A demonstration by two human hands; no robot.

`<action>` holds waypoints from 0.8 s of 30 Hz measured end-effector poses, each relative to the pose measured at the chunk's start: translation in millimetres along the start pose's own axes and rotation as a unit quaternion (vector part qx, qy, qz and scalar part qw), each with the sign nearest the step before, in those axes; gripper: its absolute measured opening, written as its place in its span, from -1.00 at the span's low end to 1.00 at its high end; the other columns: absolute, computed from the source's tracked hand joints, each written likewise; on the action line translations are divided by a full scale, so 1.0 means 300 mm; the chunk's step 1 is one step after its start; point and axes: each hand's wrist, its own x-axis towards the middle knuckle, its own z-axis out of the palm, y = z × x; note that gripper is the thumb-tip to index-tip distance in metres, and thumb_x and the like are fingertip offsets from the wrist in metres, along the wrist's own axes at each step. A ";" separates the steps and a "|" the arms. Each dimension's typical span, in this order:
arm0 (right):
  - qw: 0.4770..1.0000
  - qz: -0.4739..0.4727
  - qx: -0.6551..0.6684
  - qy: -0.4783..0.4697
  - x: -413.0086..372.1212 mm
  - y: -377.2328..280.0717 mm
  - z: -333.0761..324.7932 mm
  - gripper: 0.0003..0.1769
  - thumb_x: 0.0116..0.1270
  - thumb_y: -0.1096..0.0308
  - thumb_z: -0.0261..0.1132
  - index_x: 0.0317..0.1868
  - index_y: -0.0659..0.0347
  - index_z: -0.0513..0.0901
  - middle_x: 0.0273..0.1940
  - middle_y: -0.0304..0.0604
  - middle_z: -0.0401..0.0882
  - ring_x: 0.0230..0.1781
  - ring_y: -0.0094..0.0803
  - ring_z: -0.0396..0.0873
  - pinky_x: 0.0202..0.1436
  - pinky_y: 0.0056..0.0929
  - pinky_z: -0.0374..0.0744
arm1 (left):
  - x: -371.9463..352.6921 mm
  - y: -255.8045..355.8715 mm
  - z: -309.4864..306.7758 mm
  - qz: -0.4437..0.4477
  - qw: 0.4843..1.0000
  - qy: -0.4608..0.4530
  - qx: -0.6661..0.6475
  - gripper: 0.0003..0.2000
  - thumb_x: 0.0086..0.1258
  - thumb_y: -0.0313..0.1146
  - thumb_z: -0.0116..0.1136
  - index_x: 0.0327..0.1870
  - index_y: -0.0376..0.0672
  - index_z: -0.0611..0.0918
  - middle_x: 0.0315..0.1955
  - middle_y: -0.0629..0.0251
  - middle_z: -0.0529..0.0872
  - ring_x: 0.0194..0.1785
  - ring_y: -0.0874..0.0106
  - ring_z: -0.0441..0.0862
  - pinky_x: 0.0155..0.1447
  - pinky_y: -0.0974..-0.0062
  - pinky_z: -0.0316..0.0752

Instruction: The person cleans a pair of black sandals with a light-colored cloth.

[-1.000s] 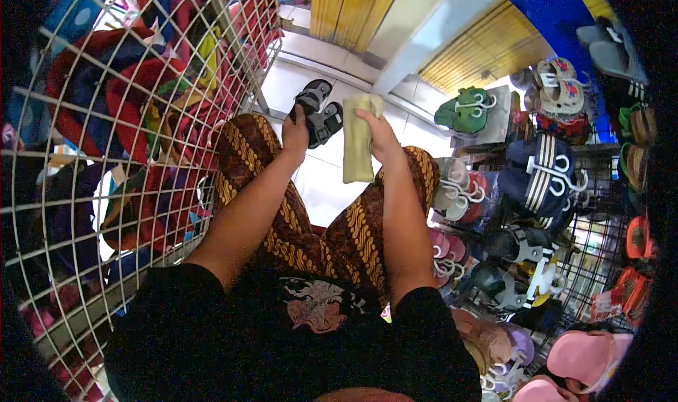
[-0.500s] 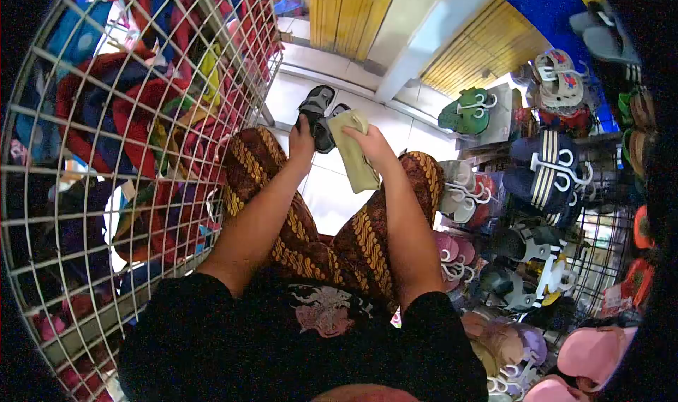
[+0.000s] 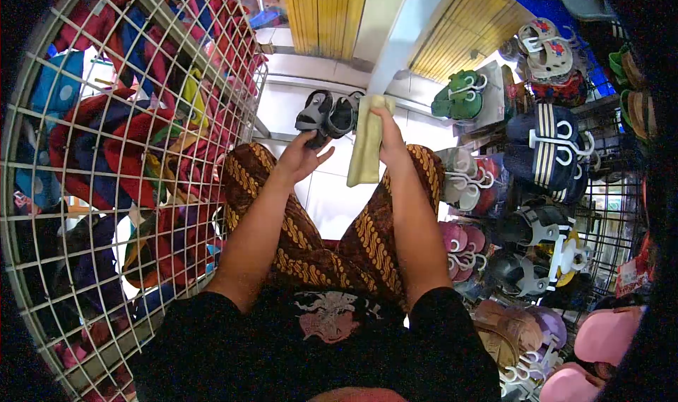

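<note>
Bare hands, both out in front over the patterned trousers (image 3: 247, 163), in a narrow gap between wire mesh (image 3: 157, 15) and racked footwear. Pair of black-and-grey sandals (image 3: 327, 112) sits ahead of the knees, above or against the white tiled floor (image 3: 330, 203); cannot tell whether it rests on anything.

Left hand (image 3: 300, 158): palm partly turned up, thumb spread away from the other fingers, fingertips at the near lower end of the left-hand sandal. Contact looks light; cannot tell whether they clamp it or merely prop it.

Right hand (image 3: 390, 139): fingers clamped on a folded pale green cloth (image 3: 365, 151), thumb along its near face, remaining fingers mostly hidden. Cloth hangs lengthwise, upper end right beside the right-hand sandal; overlap hides whether they touch.

Risks, as judged. If the left fingers carry the weight, the pair could tip or slide off, since the thumb does not close over it. The two sandals could also swing apart if nothing joins them; no link is clear. Cloth's upper end could snag on a strap, being so near. Its loose lower end could unfold, held only from the side. Tight quarters: a wide right elbow could knock the green clogs (image 3: 459, 98) or navy striped sandals (image 3: 521, 151).
</note>
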 end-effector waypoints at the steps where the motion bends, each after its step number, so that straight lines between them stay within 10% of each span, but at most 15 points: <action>1: 1.000 0.009 -0.004 0.004 0.008 -0.002 -0.012 -0.63 0.34 0.12 0.24 -0.02 0.22 0.60 -0.28 -0.14 0.64 -0.38 -0.28 0.64 -0.29 -0.29 0.65 | -0.001 0.007 -0.007 0.002 0.999 -0.008 0.032 -0.67 0.39 -0.40 0.21 0.14 -0.11 0.48 0.06 0.28 0.63 0.16 0.30 0.56 0.42 0.00 0.36; 18: 0.972 -0.009 -0.229 -0.057 0.014 -0.036 -0.104 -0.57 0.34 0.15 0.29 0.07 0.29 0.56 -0.21 -0.16 0.65 -0.24 -0.38 0.63 -0.09 -0.41 0.60 | -0.054 0.020 0.069 -0.062 0.982 -0.109 0.141 -0.51 0.36 -0.51 0.18 0.30 -0.06 0.37 0.16 0.20 0.57 0.22 0.24 0.58 0.20 -0.12 0.56; 24: 0.950 -0.005 -0.297 -0.092 -0.008 -0.035 -0.045 -0.50 0.38 0.14 0.29 0.19 0.29 0.50 -0.10 -0.15 0.64 -0.14 -0.41 0.62 -0.01 -0.43 0.58 | -0.056 -0.003 0.086 -0.040 0.976 -0.004 0.214 -0.47 0.32 -0.49 0.27 0.31 -0.04 0.37 0.17 0.21 0.58 0.16 0.25 0.62 0.16 -0.05 0.64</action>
